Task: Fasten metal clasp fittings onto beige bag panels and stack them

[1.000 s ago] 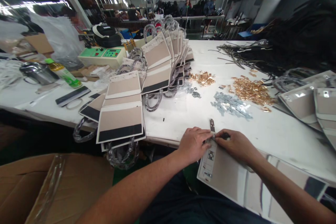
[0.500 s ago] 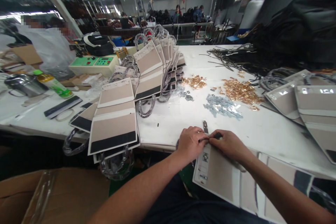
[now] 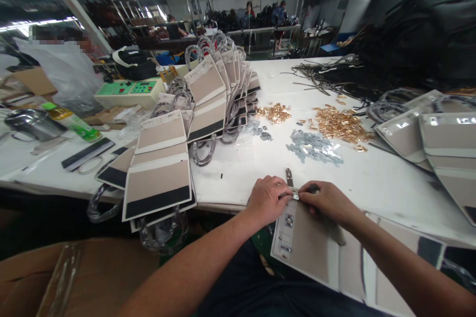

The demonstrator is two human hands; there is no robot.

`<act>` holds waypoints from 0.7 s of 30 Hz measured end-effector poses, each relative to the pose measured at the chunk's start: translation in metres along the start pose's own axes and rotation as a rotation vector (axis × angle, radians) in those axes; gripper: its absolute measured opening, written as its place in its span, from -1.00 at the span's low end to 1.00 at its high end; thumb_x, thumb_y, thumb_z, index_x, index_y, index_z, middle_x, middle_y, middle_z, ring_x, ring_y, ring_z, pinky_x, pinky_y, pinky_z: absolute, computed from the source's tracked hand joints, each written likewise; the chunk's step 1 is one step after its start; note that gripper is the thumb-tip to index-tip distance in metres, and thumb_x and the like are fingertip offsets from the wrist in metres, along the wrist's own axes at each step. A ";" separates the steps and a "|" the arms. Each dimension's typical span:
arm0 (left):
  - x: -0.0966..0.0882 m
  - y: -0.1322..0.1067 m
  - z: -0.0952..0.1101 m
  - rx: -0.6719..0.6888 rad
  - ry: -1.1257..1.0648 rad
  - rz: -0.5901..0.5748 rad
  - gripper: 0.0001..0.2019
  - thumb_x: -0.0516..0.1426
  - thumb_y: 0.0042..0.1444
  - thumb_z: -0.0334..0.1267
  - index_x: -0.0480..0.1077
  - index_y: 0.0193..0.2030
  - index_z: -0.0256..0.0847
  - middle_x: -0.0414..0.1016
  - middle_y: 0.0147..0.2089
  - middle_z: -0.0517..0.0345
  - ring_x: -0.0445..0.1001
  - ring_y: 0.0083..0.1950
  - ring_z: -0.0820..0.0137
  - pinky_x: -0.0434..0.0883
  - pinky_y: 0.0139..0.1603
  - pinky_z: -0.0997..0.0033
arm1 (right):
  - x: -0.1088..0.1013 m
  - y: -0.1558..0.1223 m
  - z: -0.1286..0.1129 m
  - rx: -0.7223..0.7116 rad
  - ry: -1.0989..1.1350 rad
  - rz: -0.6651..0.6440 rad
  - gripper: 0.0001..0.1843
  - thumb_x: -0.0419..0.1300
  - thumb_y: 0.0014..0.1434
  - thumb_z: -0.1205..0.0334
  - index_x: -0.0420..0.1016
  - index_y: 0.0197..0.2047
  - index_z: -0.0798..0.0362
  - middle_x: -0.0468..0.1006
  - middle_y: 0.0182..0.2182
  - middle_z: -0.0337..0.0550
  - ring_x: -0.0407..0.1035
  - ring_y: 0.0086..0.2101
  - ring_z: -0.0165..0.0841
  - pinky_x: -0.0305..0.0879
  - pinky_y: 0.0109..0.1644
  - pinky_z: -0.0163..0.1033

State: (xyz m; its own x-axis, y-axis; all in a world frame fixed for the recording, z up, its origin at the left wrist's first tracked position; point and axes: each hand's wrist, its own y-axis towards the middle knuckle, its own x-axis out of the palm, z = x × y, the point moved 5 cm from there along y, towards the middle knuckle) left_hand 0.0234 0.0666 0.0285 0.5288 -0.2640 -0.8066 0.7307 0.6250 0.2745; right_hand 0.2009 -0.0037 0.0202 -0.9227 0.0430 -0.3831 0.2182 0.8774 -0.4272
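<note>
Toward five o'clock in the head view, a long beige panel with white crossbands and a dark strip at one end (image 3: 310, 245) lies partly on the white tabletop (image 3: 364, 190) and partly over the wearer's dark clothing. The right forearm crosses it and hides a good part of its middle. At the panel's upper-left corner, the left hand (image 3: 268, 199) has its fingers bent in at the edge; their tips are tucked out of sight, so I cannot tell whether they are clamped on anything. The right hand (image 3: 327, 200), toward four o'clock, is curled around a small dark object (image 3: 313, 188), mostly covered and too indistinct to identify. Between the fingertips shows a small bright metal plate (image 3: 295, 196), its ends partly masked. Just past it, toward twelve o'clock from the hands, a narrow dark metal strip with holes (image 3: 289, 177) projects, its lower end concealed. Near three o'clock lie a scatter of flat grey metal plates (image 3: 314, 147) and a pile of gold-coloured metal pieces (image 3: 340, 124), single shapes hard to separate. Toward nine o'clock, overlapping beige panels with dark ends (image 3: 161, 168) cover most of one another. A shapeless black heap (image 3: 427, 34) at two o'clock and a brown cardboard carton (image 3: 104, 277) between seven and eight are cut off by the frame.
</note>
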 end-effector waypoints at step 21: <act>0.007 0.000 0.003 0.064 0.051 0.002 -0.88 0.30 0.34 -0.15 0.68 -0.05 0.07 0.58 0.05 0.17 0.52 0.08 0.28 0.40 0.04 0.20 | 0.000 -0.003 0.003 -0.015 -0.030 -0.003 -0.77 0.25 0.20 0.07 0.61 -0.19 0.03 0.56 -0.62 -0.26 0.39 -0.56 -0.35 0.23 -0.47 -0.31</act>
State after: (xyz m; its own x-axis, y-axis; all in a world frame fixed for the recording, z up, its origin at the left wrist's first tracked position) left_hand 0.0288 0.0629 0.0241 0.5088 -0.2236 -0.8313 0.7564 0.5772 0.3077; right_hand 0.2014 -0.0080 0.0188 -0.9134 0.0266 -0.4062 0.2109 0.8845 -0.4161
